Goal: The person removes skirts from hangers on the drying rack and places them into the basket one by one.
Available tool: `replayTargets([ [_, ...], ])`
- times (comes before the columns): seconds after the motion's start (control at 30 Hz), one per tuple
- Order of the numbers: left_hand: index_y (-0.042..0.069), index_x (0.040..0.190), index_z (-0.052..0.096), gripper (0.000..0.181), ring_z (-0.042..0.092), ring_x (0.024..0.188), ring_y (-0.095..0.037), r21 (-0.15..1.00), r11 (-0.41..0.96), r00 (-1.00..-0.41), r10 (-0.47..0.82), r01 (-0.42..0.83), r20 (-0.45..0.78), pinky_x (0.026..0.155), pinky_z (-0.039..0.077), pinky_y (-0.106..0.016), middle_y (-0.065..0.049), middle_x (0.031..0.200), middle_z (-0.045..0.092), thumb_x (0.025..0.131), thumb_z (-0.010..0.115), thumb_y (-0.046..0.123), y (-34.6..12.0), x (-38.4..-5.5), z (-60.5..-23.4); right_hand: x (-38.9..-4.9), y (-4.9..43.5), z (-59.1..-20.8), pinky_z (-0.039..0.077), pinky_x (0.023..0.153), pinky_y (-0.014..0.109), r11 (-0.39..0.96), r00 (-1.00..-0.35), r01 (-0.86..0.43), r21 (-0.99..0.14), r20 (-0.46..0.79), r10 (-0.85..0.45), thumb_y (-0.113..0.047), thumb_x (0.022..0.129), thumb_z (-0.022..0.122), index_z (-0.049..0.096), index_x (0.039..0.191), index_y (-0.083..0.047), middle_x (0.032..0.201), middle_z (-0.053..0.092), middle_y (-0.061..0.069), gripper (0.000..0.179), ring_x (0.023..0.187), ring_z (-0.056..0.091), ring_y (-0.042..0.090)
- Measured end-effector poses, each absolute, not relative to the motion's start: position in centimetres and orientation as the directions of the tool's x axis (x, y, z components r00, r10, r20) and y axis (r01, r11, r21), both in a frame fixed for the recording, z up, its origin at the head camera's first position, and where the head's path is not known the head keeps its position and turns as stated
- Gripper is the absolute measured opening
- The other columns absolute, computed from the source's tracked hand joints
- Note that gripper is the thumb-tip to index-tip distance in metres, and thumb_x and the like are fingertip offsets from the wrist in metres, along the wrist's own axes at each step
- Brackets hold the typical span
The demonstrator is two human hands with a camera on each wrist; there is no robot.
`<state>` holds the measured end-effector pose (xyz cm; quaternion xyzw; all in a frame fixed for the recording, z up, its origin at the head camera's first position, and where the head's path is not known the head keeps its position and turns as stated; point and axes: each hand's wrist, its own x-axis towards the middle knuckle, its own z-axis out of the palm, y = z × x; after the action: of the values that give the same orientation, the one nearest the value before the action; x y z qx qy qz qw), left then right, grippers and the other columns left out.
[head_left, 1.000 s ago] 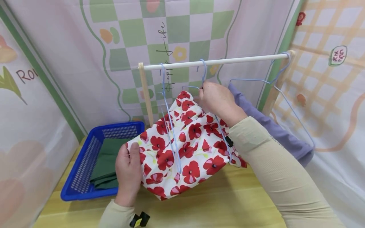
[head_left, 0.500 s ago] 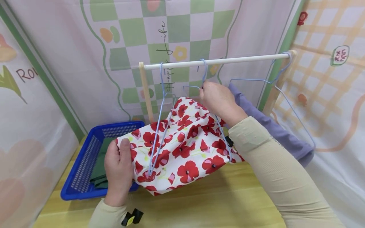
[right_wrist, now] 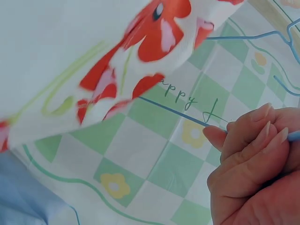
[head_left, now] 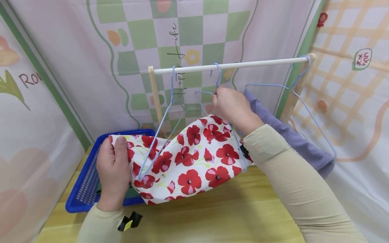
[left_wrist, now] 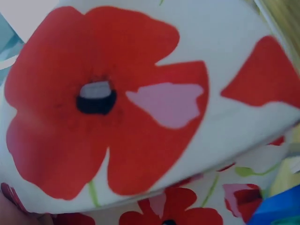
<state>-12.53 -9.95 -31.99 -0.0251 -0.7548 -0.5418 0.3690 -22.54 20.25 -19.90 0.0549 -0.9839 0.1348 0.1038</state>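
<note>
A white cloth with red poppies (head_left: 188,158) spreads across the middle below the rail. At its left end my left hand (head_left: 113,172) pinches it, thumb on the front; in the left wrist view the printed cloth (left_wrist: 140,98) fills nearly everything. My right hand (head_left: 234,106) grips the blue wire of the middle hanger (head_left: 218,75) just below its hook; in the right wrist view the fingers (right_wrist: 248,183) curl round the wire. This hanger's near wire passes in front of the cloth, its far wire behind it. The left hanger (head_left: 172,88) overlaps the cloth's left part.
A white rail (head_left: 258,63) on wooden posts carries the hangers. On the right hanger (head_left: 314,125) hangs a purple cloth (head_left: 279,131). A blue basket (head_left: 80,199) with green cloth (head_left: 132,193) stands at left on the yellow wood-grain table (head_left: 212,216). Printed curtains surround it.
My left hand has moved left, drawing the poppy cloth out wider and lowering its top peak. The left hanger has swung left. My right hand stays in place on the middle hanger.
</note>
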Motion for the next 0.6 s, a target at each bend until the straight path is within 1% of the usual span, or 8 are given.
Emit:
replayTargets([
  [0.1, 0.007, 0.098, 0.055, 0.033, 0.066, 0.066, -0.007, 0.79, 0.442, -0.729, -0.351, 0.424, 0.587, 0.055, 0.054, -0.016, 0.004, 0.08, 0.062, 0.11, 0.051, 0.037, -10.6, -12.8, -31.2, -22.5, 20.2, -19.8, 0.055, 0.087, 0.051, 0.96, -0.975, -0.13, -0.247, 0.21, -0.078, -0.027, 0.111, 0.04, 0.061, 0.123, -0.003, 0.125, 0.069, 0.018, 0.035, 0.097, 0.063, 0.034],
  [0.23, 0.007, 0.102, 0.055, 0.038, 0.066, 0.071, -0.007, 0.8, 0.468, -0.755, -0.346, 0.375, 0.556, 0.058, 0.054, -0.015, 0.002, 0.084, 0.062, 0.11, 0.05, 0.044, -11.3, -12.9, -30.6, -22.7, 20.3, -19.7, 0.054, 0.088, 0.054, 0.965, -0.975, -0.128, -0.228, 0.209, -0.08, -0.026, 0.11, 0.036, 0.062, 0.123, -0.003, 0.124, 0.069, 0.018, 0.037, 0.098, 0.063, 0.035],
  [0.37, 0.008, 0.101, 0.056, 0.038, 0.065, 0.069, -0.005, 0.816, 0.469, -0.785, -0.339, 0.337, 0.519, 0.057, 0.053, -0.015, 0.002, 0.083, 0.06, 0.109, 0.05, 0.045, -11.7, -12.8, -30.6, -22.7, 20.4, -19.7, 0.054, 0.088, 0.056, 0.966, -0.974, -0.137, -0.218, 0.206, -0.092, -0.026, 0.11, 0.034, 0.062, 0.124, -0.003, 0.122, 0.069, 0.018, 0.039, 0.098, 0.063, 0.035],
  [0.5, 0.007, 0.098, 0.056, 0.036, 0.064, 0.064, -0.006, 0.79, 0.489, -0.781, -0.297, 0.37, 0.549, 0.053, 0.052, -0.017, 0.001, 0.078, 0.06, 0.11, 0.052, 0.04, -12.0, -12.8, -30.7, -22.7, 20.4, -19.6, 0.055, 0.086, 0.055, 0.966, -0.974, -0.147, -0.213, 0.201, -0.104, -0.024, 0.11, 0.032, 0.061, 0.126, -0.002, 0.12, 0.069, 0.018, 0.04, 0.095, 0.063, 0.034],
  [0.6, 0.006, 0.099, 0.056, 0.036, 0.064, 0.063, -0.007, 0.767, 0.514, -0.777, -0.269, 0.384, 0.569, 0.053, 0.052, -0.018, 0.001, 0.076, 0.059, 0.11, 0.052, 0.04, -12.3, -12.8, -30.2, -22.7, 20.5, -19.6, 0.055, 0.085, 0.055, 0.966, -0.974, -0.148, -0.212, 0.201, -0.105, -0.024, 0.109, 0.032, 0.061, 0.126, -0.002, 0.12, 0.069, 0.018, 0.041, 0.095, 0.063, 0.034],
])
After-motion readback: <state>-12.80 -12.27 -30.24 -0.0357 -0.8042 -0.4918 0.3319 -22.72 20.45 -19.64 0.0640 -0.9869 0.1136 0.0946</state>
